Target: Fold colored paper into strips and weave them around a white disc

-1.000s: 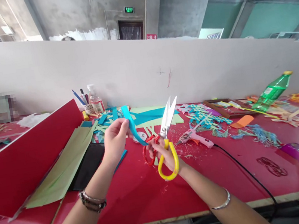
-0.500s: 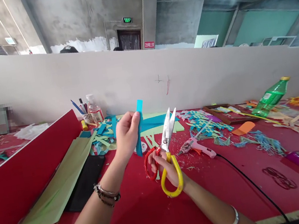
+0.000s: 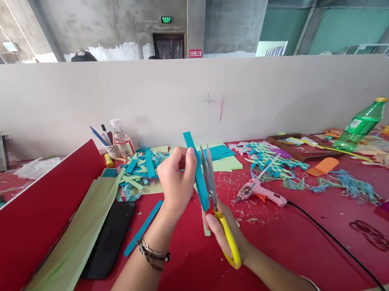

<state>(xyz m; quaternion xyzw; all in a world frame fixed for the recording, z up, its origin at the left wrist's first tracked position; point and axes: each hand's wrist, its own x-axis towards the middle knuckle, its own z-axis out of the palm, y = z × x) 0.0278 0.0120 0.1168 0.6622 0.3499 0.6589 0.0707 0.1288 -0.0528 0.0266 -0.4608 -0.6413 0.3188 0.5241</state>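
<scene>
A blue paper strip (image 3: pixel 200 184) stands nearly upright in my left hand (image 3: pixel 179 175), pinched between thumb and curled fingers. My right hand (image 3: pixel 226 229) grips scissors (image 3: pixel 209 175) with one yellow and one red handle; the red one is mostly hidden. Their blades point up, slightly parted, close beside the strip's right edge. I cannot tell whether they touch it. Another blue strip (image 3: pixel 143 228) lies on the red table left of my hands. Behind them is a pile of blue and pale green paper strips (image 3: pixel 147 170).
A pink glue gun (image 3: pixel 264 192) with a black cord lies to the right, near woven paper pieces (image 3: pixel 273 157). A green bottle (image 3: pixel 363 123) leans at the back right. Pale green sheets (image 3: pixel 66 244) and a black flat object (image 3: pixel 109 240) lie left, beside a red divider (image 3: pixel 43 213).
The scissors have turned upright, their blades have closed somewhat, and they are now alongside the strip. A blue strip now shows on the table at left. My left hand has shifted right.
</scene>
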